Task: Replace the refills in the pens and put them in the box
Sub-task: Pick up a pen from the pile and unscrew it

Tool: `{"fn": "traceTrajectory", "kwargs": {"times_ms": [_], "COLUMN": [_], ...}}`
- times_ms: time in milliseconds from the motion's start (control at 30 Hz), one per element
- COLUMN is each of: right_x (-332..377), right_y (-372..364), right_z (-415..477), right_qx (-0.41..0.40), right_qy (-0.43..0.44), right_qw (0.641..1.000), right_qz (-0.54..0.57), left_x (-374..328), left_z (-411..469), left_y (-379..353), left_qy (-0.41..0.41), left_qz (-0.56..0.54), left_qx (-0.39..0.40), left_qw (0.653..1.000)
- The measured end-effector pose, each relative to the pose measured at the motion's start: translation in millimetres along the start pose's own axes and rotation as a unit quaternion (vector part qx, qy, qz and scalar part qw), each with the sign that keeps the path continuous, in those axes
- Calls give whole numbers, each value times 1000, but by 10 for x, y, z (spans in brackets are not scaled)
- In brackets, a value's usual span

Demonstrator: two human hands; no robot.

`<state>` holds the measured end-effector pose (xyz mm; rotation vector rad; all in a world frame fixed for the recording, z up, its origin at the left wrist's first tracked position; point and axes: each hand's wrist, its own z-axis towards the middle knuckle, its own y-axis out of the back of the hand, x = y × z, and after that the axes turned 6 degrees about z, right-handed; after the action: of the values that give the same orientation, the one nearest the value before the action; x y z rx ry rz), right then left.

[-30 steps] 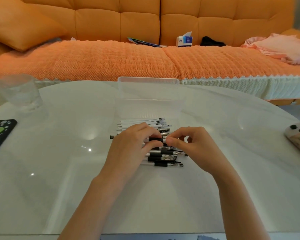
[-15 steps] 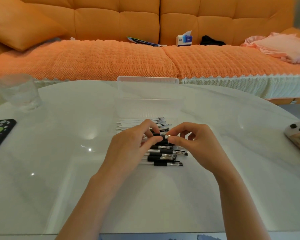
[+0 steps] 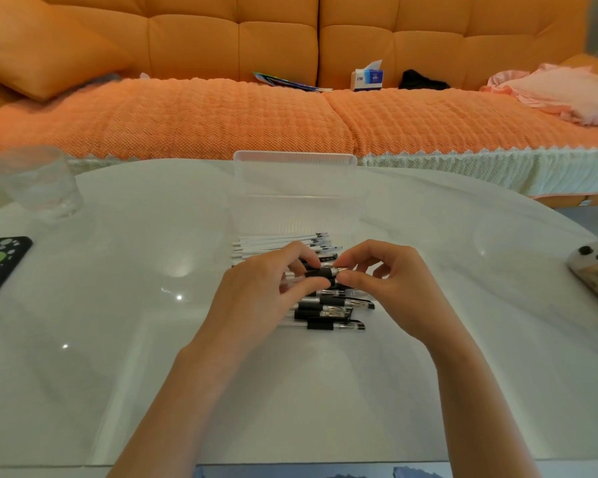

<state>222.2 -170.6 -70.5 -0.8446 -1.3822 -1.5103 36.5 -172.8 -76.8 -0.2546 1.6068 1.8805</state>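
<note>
- Black-gripped, clear-barrelled pen [image 3: 320,273] is lying level between both hands, just above the pile at the table's centre, its silver tip pointing toward 3 o'clock.
- Left hand [image 3: 256,298] is pinching the pen's black rubber grip between thumb and fingers, closed on it.
- Right hand [image 3: 390,288] is meeting it from 3 o'clock, thumb and forefinger closed on the pen's tip end; the two hands are nearly touching.
- Loose pile of matching black-and-clear pens [image 3: 332,313] is lying side by side under the hands, toward 6 o'clock of the held pen.
- Thin white refills with dark tips [image 3: 277,242] are lying in a row at 12 o'clock of the pile.
- Clear rectangular plastic box [image 3: 296,193] is standing open just past the refills at 12 o'clock.
- Glossy white table [image 3: 118,339] is bearing everything, with a clear drinking glass [image 3: 37,182] sitting at 10 o'clock.
</note>
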Motion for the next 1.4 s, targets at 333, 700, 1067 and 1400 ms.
{"fn": "traceTrajectory", "kwargs": {"times_ms": [333,700,1067,1400], "right_x": [6,-51,-359,-270], "right_y": [-5,48,179,150], "right_z": [1,8,32,31], "right_qx": [4,-28,-83,-33], "right_qy": [1,-11,-121,-123], "right_qw": [1000,999,978,979], "right_qz": [2,-17,-151,-159], "left_x": [26,32,50,31], "left_z": [0,-8,-13,-9], "left_y": [-16,-1,-20,-38], "left_qy": [1,15,34,28], "left_qz": [-8,-6,-23,-31], "left_qx": [17,10,-44,-45], "left_qw": [1000,1000,998,998]}}
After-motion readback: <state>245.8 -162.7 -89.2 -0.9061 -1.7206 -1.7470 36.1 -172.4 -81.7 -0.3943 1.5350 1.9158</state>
